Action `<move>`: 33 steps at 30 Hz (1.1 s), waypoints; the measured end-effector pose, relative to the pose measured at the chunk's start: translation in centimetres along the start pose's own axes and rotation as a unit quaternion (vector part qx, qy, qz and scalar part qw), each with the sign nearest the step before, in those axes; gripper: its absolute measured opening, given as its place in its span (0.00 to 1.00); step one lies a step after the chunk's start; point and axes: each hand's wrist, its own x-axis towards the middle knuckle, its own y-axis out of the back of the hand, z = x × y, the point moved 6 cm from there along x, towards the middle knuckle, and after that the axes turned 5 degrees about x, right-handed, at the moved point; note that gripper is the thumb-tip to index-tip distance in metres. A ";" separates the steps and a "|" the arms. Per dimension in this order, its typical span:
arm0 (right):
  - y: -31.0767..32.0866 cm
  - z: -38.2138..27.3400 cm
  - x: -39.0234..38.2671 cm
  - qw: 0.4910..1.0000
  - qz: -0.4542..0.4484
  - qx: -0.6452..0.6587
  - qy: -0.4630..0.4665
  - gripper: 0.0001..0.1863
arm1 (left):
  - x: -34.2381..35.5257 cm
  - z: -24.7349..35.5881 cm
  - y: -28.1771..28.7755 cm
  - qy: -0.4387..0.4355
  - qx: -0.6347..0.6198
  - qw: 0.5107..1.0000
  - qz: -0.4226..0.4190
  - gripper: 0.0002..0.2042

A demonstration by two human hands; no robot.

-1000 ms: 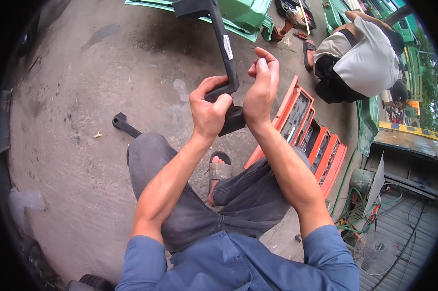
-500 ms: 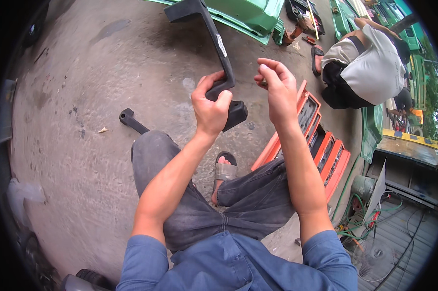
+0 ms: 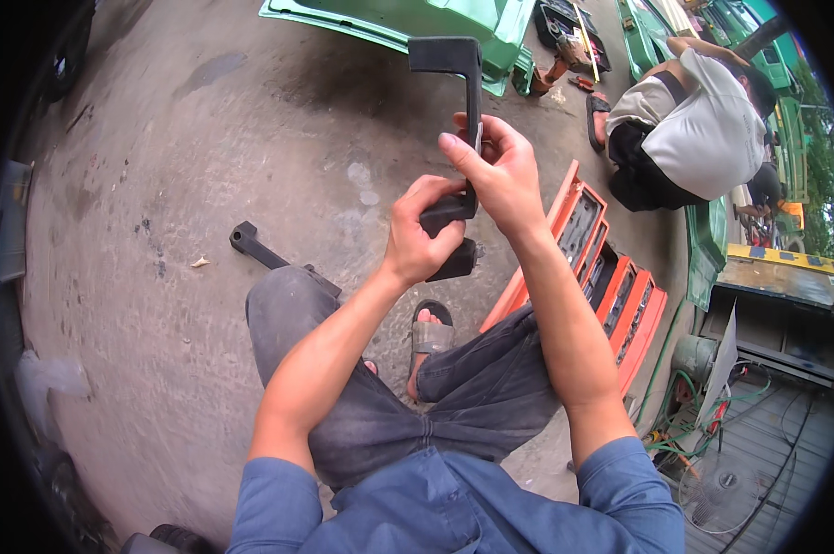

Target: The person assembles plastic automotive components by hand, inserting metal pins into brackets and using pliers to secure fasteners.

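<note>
Left hand (image 3: 417,233) grips the black bracket (image 3: 473,92) low, right hand (image 3: 505,175) pinches it higher up, and another black piece (image 3: 269,253) lies on the floor (image 3: 158,323) past the left knee (image 3: 292,297)!

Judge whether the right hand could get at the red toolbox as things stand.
Probably yes: the open toolbox lies beside the right forearm, apparently unblocked, though the right hand would first have to leave the black part to the left hand.

No lettering can be read; the white label (image 3: 479,138) on the angular black bar (image 3: 473,90) is mostly hidden.
</note>
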 end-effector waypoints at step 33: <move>-1.2 1.9 -1.5 0.998 -0.022 -0.036 0.054 0.16 | 2.2 0.1 3.9 0.021 -0.014 0.983 0.181 0.34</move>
